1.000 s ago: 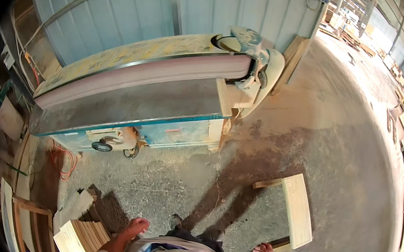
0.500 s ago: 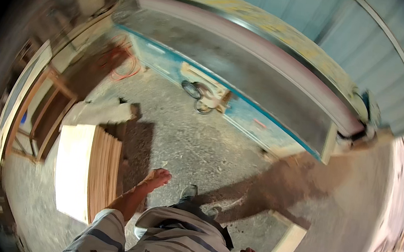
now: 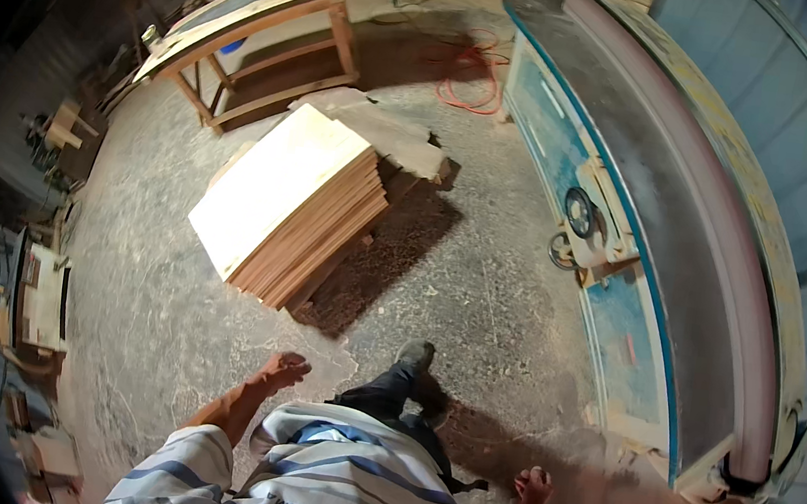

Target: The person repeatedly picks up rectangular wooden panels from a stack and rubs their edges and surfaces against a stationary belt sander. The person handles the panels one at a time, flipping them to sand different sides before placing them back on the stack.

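Observation:
My left hand (image 3: 285, 371) hangs over the concrete floor in front of me, its fingers loosely bent and a little apart, with nothing in it. Closest to it is a stack of pale wooden boards (image 3: 279, 201), lying ahead and slightly left, well out of touch. On my other side, my right hand (image 3: 533, 485) is held low with loosely curled fingers. I see nothing in that hand either, and it touches nothing. One shoe (image 3: 415, 355) is stepping forward between the hands and the stack.
Along the right runs a long belt sander (image 3: 654, 182) with a dark table, blue front and handwheel (image 3: 580, 211). A wooden workbench (image 3: 250, 27) stands far left. An orange hose (image 3: 470, 79) lies coiled on the floor. Flat sheet material (image 3: 378, 128) lies behind the boards.
My view has turned left, so the board stack now lies ahead and the belt sander to the right. The pale wooden piece near my right hand is out of view. Both hands remain empty.

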Motion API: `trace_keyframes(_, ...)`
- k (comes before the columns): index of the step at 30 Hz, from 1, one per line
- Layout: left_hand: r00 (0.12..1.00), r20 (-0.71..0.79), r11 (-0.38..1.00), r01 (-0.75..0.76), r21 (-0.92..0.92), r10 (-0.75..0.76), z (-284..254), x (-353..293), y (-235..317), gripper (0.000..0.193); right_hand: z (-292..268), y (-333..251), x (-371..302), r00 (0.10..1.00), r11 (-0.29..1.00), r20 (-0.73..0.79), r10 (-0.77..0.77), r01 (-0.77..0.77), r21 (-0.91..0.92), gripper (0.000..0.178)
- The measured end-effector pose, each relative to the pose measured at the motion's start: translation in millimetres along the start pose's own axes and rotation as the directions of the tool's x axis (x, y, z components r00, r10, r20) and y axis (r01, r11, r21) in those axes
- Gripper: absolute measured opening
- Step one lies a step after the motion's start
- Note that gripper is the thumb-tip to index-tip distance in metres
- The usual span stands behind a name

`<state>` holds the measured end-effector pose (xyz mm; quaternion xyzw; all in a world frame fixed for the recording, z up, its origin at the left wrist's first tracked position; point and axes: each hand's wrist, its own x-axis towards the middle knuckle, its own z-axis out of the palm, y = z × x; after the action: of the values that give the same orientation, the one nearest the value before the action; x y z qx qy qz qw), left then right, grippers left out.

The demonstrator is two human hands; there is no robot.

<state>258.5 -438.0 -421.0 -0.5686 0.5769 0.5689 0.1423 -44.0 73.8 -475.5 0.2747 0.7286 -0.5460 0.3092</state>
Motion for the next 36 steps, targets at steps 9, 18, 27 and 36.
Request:
trace_keyframes(9,0.998,-0.033,0.987,0.055,-0.153,-0.061,-9.6,-10.1,-12.4,0.042,74.2,-72.9,13.0,0.979,0.974,0.171,-0.108,0.139,-0.178,0.025)
trace_keyframes(18,0.992,-0.05,0.909,-0.126,-0.396,0.116,-67.8,73.6,29.6,0.046,141.2,-118.8,22.0,0.953,0.961,0.265,-0.144,0.199,-0.194,0.019)
trace_keyframes(27,0.981,-0.19,0.772,-0.14,-0.62,0.026,-136.7,84.3,41.3,0.05,316.6,-189.8,5.0,0.906,0.854,0.417,-0.069,0.27,-0.446,0.024)
trace_keyframes(36,0.944,-0.198,0.493,-0.044,-0.869,-0.265,-118.3,70.9,-33.6,0.03,488.2,-248.5,55.5,0.768,0.574,0.64,-0.02,0.533,-0.622,0.019)
